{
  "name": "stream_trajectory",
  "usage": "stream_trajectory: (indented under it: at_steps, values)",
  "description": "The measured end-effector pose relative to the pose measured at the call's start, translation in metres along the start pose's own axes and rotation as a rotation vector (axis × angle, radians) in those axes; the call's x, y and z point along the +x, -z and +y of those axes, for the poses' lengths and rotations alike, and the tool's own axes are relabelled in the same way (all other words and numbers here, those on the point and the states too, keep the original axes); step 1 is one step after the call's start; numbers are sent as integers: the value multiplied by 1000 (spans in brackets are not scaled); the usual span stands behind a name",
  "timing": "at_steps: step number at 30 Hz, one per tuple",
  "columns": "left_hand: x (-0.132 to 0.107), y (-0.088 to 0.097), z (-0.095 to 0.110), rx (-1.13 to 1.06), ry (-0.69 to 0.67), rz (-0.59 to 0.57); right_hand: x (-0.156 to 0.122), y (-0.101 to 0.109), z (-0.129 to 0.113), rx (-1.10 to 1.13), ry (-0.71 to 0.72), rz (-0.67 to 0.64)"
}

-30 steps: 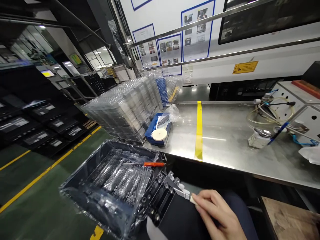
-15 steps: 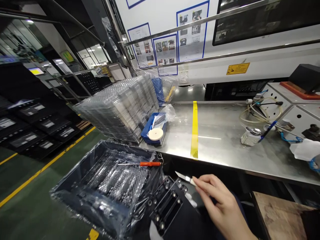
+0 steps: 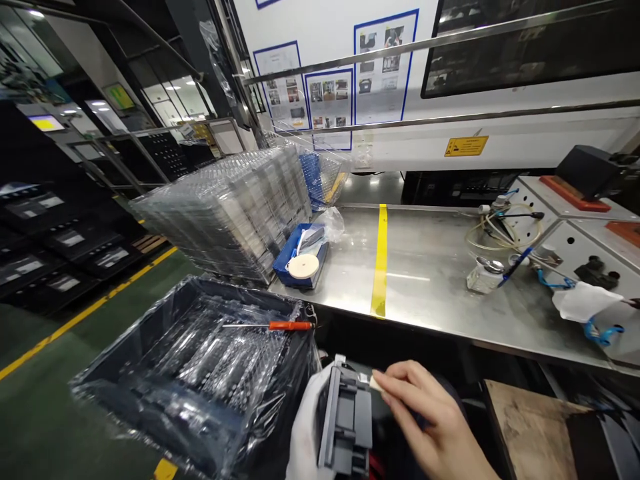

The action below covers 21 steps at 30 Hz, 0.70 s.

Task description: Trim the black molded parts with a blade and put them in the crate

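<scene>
The right hand (image 3: 430,427), at the bottom centre of the frame, pinches the pale end of a small tool (image 3: 375,382) between thumb and fingertips, a narrow, closed grip. The tool's tip is hidden behind the grey plastic part (image 3: 347,423) that it meets, so its kind is unclear. The part stands on edge just left of that hand, low in the frame and off the bench. The left hand (image 3: 305,427) backs it from the left. That hand looks to be under a white glove or cloth and its fingers are out of sight, so I cannot tell how it is closed.

Judging from this, the work goes best with the part held steady against the left palm. The tool should be kept short in the pinch, and pressure light where the tip touches the top corner.

Left of the hands sits a dark crate (image 3: 135,330) lined with clear film, and an orange-handled screwdriver (image 3: 285,325) lies across its near corner. Above runs the steel bench (image 3: 440,287), crossed by a yellow stripe (image 3: 380,260). At centre left a stack of clear trays (image 3: 230,213) stands beside a blue tray (image 3: 281,259) holding a white roll (image 3: 303,265).
</scene>
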<state>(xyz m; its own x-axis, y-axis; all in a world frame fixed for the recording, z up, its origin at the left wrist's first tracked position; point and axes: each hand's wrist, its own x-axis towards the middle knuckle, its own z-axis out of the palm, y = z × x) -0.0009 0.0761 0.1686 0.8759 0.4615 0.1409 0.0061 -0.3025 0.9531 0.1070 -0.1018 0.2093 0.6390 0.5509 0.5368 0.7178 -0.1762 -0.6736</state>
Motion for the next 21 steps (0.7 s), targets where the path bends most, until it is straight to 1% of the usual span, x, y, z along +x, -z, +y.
stream_trajectory:
  at_steps: [3,5,7,9,11,12,14,16,17,18,21]
  values:
    - [-2,3,-4,-51,-2,22,0,3,-3,-82,9,41]
    - [-1,5,-4,-62,17,34,-2,5,-3,-73,13,9]
    - [2,8,3,-53,51,36,-5,6,-2,-36,22,-55]
    - [6,12,13,-16,40,44,-6,7,1,-28,-1,-48]
    - [7,18,25,25,-10,35,-5,7,5,24,-105,10]
    - [8,20,30,28,-26,13,-3,8,7,103,-201,-1]
    - [7,22,37,2,-31,-46,0,8,8,322,-435,-109]
    - [6,21,41,-29,-26,-104,3,8,6,492,-609,-245]
    - [6,20,42,-32,-25,-130,4,7,5,539,-649,-297]
    - [6,19,43,-27,-20,-154,5,5,4,567,-660,-332]
    - [4,19,47,4,-1,-209,7,0,3,637,-650,-392]
